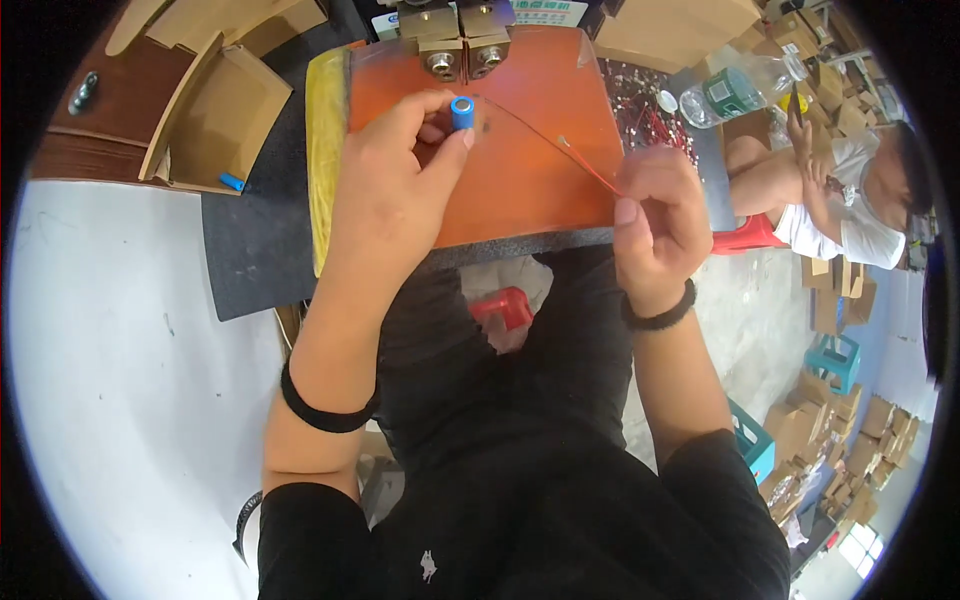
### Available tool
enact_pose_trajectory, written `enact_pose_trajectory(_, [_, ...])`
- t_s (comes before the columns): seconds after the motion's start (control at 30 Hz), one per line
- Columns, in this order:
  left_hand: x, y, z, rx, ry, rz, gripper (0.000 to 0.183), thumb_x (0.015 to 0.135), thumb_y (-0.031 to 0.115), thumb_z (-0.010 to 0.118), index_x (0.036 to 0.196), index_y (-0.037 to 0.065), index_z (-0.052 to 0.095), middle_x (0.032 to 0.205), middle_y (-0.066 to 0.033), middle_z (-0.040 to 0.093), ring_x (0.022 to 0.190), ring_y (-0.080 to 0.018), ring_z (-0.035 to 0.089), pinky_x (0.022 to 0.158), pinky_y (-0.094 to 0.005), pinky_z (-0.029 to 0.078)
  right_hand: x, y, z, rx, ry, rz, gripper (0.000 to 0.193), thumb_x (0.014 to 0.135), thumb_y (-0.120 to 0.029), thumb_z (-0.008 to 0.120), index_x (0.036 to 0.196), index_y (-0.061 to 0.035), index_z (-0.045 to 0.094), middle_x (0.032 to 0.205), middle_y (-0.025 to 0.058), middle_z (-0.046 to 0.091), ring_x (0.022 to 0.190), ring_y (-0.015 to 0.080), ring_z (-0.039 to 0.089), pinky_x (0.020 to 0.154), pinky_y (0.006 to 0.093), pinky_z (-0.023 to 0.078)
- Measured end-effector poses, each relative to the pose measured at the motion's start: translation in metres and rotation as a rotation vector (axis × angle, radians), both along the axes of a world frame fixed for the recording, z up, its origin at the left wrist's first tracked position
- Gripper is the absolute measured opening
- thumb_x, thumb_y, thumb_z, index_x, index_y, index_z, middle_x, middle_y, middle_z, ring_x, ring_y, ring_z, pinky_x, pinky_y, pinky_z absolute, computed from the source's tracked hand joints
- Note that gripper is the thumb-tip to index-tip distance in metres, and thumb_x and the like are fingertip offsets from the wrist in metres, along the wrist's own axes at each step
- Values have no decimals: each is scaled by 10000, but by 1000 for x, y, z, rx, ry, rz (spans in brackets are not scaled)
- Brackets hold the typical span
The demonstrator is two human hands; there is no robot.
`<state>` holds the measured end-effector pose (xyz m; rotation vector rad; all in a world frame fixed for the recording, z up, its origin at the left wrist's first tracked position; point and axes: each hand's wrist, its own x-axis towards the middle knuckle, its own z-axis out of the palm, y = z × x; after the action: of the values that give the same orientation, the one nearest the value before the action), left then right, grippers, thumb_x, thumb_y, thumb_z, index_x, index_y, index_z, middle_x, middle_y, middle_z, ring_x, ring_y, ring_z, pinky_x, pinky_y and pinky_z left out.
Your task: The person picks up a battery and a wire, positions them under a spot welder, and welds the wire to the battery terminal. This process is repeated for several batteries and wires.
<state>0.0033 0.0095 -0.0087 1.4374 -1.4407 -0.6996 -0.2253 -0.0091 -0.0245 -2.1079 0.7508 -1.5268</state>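
Note:
My left hand (395,185) pinches a small blue cylindrical battery cell (462,116) between thumb and fingers, its metal end facing up, over the orange mat (530,200). In front of the cell are the metal jaws (463,58) of a bench machine, with two round bolts. My right hand (662,215), at the mat's right edge, is closed on a thin red and dark wire lead (585,168). The lead runs across toward the cell, and its far end lies near the cell's top. Whether that end touches the cell I cannot tell.
An open cardboard box (215,120) stands at the left with a blue cell (231,182) at its edge. To the right lie a heap of red wire leads (645,105) and a plastic bottle (740,92). Another person (850,190) sits beyond the table's right side.

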Motion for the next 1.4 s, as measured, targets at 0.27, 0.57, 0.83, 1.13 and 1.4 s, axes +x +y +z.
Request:
enact_pose_trajectory(0.27, [-2,-8,5,49,-27,9,321,909,116,685,1189,-30,626,916,-34,678,815,-82,586,755,-233,475,9,-11,-6,-113,-81,-12,146,709,29,627,841,-18,586,768,96,573,664,219,543,570,299,430])
enact_pose_trajectory(0.57, [-3,-10,3,30,-51,27,306,903,132,686,1164,-19,638,874,-33,674,766,-86,582,725,-240,475,9,-10,-5,-112,-15,-23,155,698,29,630,835,-26,585,759,91,572,647,215,540,552,297,425])
enact_pose_trajectory(0.83, [-2,-9,3,6,-73,40,296,897,162,688,1132,-13,649,842,-36,668,749,-94,578,707,-251,470,8,-9,-6,-119,6,-21,163,684,30,632,830,-23,583,761,92,575,646,219,544,558,302,432])
enact_pose_trajectory(1.13, [-3,-8,7,30,-58,49,313,893,187,694,1115,-28,643,861,-55,663,768,-114,574,720,-262,464,5,-2,-1,-98,40,-28,109,754,29,622,852,7,582,828,109,580,729,222,548,648,310,442])
enact_pose_trajectory(1.4, [-2,-4,9,119,-54,17,273,909,175,680,1086,-29,639,880,-56,664,762,-99,541,741,-252,455,12,-4,14,-8,-4,-3,65,829,28,584,893,20,578,890,81,568,799,180,516,727,277,415])
